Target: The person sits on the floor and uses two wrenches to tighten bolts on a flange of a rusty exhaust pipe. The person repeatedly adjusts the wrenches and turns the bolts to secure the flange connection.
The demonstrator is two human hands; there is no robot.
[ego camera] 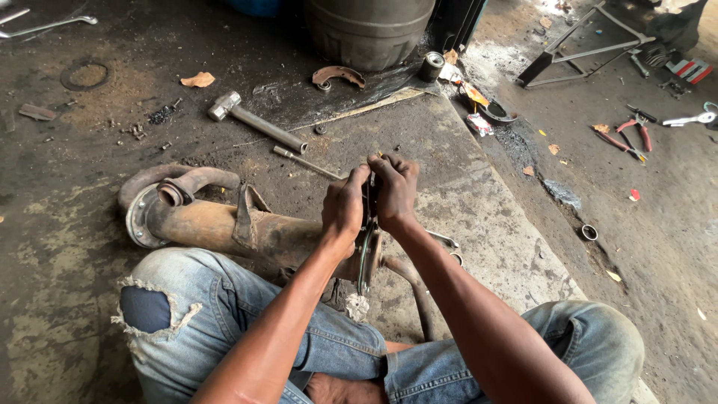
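Observation:
I sit cross-legged on a dirty concrete floor. A rusty exhaust pipe (209,224) with a round flange lies across my lap, pointing left. My left hand (344,206) and my right hand (394,191) are pressed together over the pipe's right end, both gripping a thin upright metal plate (368,251) fixed there. The fingers hide the top of the plate, and what they pinch cannot be made out.
A hammer (254,123) and a thin rod (303,161) lie beyond the pipe. A dark barrel (366,30) stands at the back. A curved brake shoe (338,75) is near it. Red-handled pliers (632,131), a metal frame (576,45) and a wrench (48,26) lie around.

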